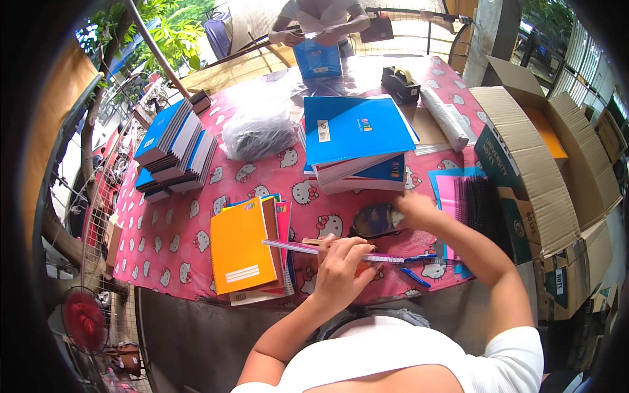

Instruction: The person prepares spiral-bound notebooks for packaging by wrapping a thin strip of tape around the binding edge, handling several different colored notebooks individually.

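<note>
My left hand [341, 270] is closed around a thin spiral notebook [288, 246], which stands nearly edge-on and shows as a narrow pink-and-white strip. To its right my right hand [418, 209] is at the edge of a dark oval dish [375, 220]. Its fingers are curled together; what they hold, if anything, I cannot make out. A blue pen [416, 278] lies near the table's front edge, just below the notebook's right end. Left of my left hand is a fanned stack of notebooks with an orange-yellow one [241, 243] on top.
A tall stack of blue notebooks [357, 130] stands ahead, more blue notebooks [167, 147] at left. Between them lies a clear plastic bag [259, 134]. A tape dispenser [401, 84] and a plastic roll [445, 118] are behind; open cartons [524, 170] stand at right. Opposite, a person holds a blue notebook [318, 60].
</note>
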`<action>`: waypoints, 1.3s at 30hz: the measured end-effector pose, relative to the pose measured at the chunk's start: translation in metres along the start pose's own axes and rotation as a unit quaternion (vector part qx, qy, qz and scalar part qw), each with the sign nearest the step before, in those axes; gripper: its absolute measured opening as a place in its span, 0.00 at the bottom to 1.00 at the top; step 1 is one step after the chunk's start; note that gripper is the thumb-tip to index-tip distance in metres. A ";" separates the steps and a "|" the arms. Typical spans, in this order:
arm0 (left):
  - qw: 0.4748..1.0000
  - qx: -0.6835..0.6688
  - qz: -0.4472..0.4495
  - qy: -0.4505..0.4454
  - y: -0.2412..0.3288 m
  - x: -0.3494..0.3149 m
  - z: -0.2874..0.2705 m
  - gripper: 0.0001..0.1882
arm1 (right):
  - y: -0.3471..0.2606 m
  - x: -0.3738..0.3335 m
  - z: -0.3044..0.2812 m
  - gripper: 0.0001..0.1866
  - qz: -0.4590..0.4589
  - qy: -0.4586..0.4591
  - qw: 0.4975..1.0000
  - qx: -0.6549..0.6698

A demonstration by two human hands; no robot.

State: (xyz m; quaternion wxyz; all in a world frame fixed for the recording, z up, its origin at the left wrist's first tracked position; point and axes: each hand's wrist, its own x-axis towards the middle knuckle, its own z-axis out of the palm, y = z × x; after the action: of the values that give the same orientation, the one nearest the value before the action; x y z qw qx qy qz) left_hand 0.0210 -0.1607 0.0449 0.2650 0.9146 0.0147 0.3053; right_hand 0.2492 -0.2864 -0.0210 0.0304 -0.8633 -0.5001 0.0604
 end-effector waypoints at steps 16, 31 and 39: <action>0.998 -0.008 -0.031 0.054 -0.015 0.009 0.006 0.11 | -0.001 -0.057 -0.032 0.19 -0.022 0.080 0.763 0.641; 0.991 0.100 -0.094 0.005 -0.036 0.006 -0.031 0.12 | -0.027 -0.021 -0.058 0.21 -0.057 0.006 0.777 0.627; 0.979 0.122 -0.158 0.048 -0.053 0.003 -0.035 0.15 | -0.034 -0.002 -0.033 0.18 -0.149 0.054 0.843 0.514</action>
State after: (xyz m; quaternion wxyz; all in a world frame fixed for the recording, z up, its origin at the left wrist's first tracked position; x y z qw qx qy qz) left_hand 0.0109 -0.0975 0.0444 0.1952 0.9105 0.2090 0.2987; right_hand 0.2235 -0.2706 0.0158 0.5051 -0.6408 -0.5181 0.2566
